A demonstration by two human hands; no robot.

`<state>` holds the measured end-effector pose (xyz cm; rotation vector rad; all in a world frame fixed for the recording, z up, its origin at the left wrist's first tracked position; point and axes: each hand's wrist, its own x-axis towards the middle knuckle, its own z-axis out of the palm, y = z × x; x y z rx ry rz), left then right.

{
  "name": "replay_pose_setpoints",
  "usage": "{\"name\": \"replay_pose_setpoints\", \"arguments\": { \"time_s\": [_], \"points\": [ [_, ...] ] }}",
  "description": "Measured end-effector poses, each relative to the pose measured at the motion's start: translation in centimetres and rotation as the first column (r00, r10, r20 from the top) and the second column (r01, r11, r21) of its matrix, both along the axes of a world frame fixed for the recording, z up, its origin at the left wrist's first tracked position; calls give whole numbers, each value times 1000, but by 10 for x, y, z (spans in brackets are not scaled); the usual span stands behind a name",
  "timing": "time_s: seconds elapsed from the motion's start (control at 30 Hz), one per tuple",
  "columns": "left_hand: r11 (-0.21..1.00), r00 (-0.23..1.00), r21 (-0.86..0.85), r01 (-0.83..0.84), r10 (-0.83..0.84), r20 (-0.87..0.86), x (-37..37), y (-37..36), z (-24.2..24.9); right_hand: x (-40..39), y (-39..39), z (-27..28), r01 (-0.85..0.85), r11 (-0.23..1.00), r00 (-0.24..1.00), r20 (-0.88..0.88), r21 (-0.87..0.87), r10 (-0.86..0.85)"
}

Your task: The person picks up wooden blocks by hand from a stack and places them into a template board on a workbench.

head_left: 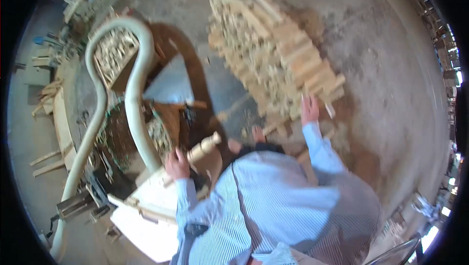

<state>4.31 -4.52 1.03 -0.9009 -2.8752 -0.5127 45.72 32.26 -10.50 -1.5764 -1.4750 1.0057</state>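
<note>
The wood pile [273, 55] spreads over the concrete floor [386, 64], its stacked blocks running down toward the person. A thick pale hose [138, 77] loops around a bin [128, 69] heaped with small wood offcuts [115, 50]. Lower left stands the pale counter [156, 194], its near part brightly lit.

The right arm stretches forward, the right hand [309, 110] over the pile's near end, fingers pointing away—whether its grip has hold of anything, I cannot tell. The left arm is bent, the left hand [177, 165] at the counter's edge, fingers curled beside the turned wooden piece [204, 147]—how firmly that grip closes on it is unclear. The piece slants up and rightward from the fingers.
</note>
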Motion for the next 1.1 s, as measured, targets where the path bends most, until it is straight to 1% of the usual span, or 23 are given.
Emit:
{"name": "replay_pose_setpoints", "arguments": {
  "time_s": [0.03, 0.07, 0.1, 0.17, 0.27, 0.33, 0.37, 0.4, 0.47, 0.5, 0.53, 0.6, 0.63, 0.67, 0.73, 0.8, 0.83, 0.9, 0.93, 1.0, 1.03, 1.07, 1.1],
  "points": [
    [999, 996, 9, 53, -52, -67, 4, 0, -6, 3, -6, 3, -30, 999, 1000, 2, -28, 30],
    [1000, 998, -19, -12, 13, 55, 10, 7, 6, 2, -17, 12, -34, 999, 999, 33, -42, 36],
    [998, 999, -54, -19, 21, 42, 11, 8, 5, -10, -20, 25, -49, 995, 996, 74, -82, 55],
    [999, 999, -25, -24, 25, 45, 10, 8, -1, -27, -26, 34, -74, 990, 990, 111, -124, 88],
    [1000, 999, 21, 10, -11, 30, 6, 7, -6, -42, -44, 41, -105, 987, 992, 56, -122, 113],
    [999, 998, 48, 9, -12, 56, 5, 8, -8, -51, -48, 53, -140, 963, 990, -41, -230, 134],
    [997, 999, 66, 34, -33, -6, 5, 8, -10, -50, -48, 39, -146, 962, 989, -27, -230, 144],
    [996, 999, 81, 50, -49, -5, 4, 7, -12, -53, -48, 37, -130, 968, 991, -23, -216, 128],
    [997, 1000, 73, 18, -18, -3, 4, 7, -16, -63, -46, 36, -155, 955, 967, -234, -253, 95],
    [996, 999, 86, 16, -19, 31, 3, 7, -17, -65, -41, 32, -147, 948, 970, -230, -283, 82],
    [996, 998, 93, 14, -20, 64, 2, 5, -18, -67, -34, 14, -122, 961, 966, -250, -247, 59],
    [996, 998, 86, 6, -11, 61, 2, 5, -18, -82, -22, 28, -136, 949, 967, -246, -285, 65],
    [997, 997, 80, -5, -2, 80, 4, 7, -13, -91, -11, 29, -122, 957, 967, -251, -265, 53],
    [997, 995, 72, -14, 7, 99, 5, 9, -8, -100, 1, 29, -118, 947, 948, -317, -299, 18],
    [987, 984, 156, -46, 18, 176, 5, 12, -8, -122, 27, 30, -96, 942, 922, -385, -323, -38],
    [962, 937, 251, -107, 13, 350, -3, 17, -3, -146, 56, 37, -112, 940, 894, -445, -323, -46],
    [958, 922, 253, -133, 26, 386, -11, 21, -8, -158, 71, 42, -91, 943, 895, -442, -320, -64],
    [945, 884, 279, -173, 24, 467, -36, 29, -29, -183, 111, 48, -160, 937, 870, -493, -309, -14],
    [949, 882, 267, -169, 24, 472, -42, 50, -20, -189, 131, 46, -168, 936, 870, -493, -308, -6],
    [939, 868, 326, -106, -73, 491, -57, 103, -4, -215, 175, 37, -264, 939, 828, -551, -222, 103],
    [960, 887, 281, -19, -113, 448, -72, 128, -6, -226, 203, 37, -306, 919, 847, -512, -248, 144],
    [935, 830, 349, -61, -147, 539, -80, 155, -11, -239, 230, 36, -351, 903, 832, -525, -248, 179],
    [906, 764, 410, -103, -192, 617, -91, 191, -7, -253, 252, 40, -329, 910, 810, -572, -253, 133]
  ]
}}
